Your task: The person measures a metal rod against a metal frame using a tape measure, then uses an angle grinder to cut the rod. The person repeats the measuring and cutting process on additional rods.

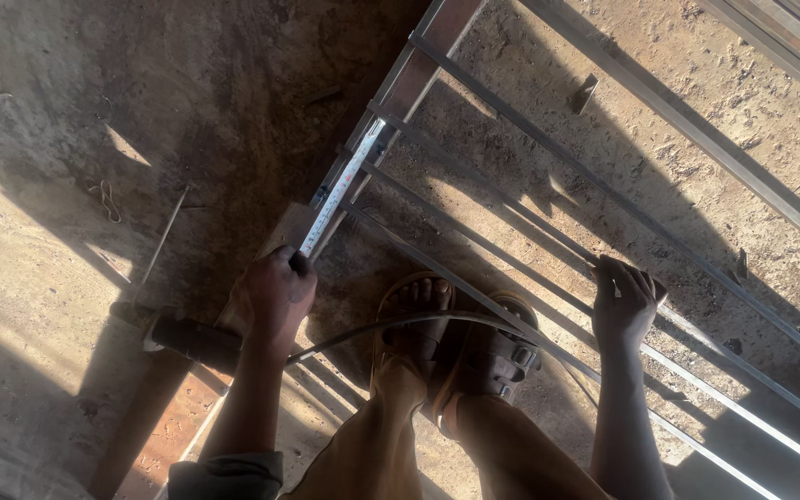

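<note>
The left hand (272, 294) closes its grip on a tape measure (337, 193) stretched along the metal frame (418, 79) (lying on the dirt floor); the right hand (624, 301) clasps a thin frame bar (511, 243).

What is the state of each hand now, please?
Left hand: closed, pressing a measuring tape on the metal frame.
Right hand: closed around a thin metal bar.
</note>
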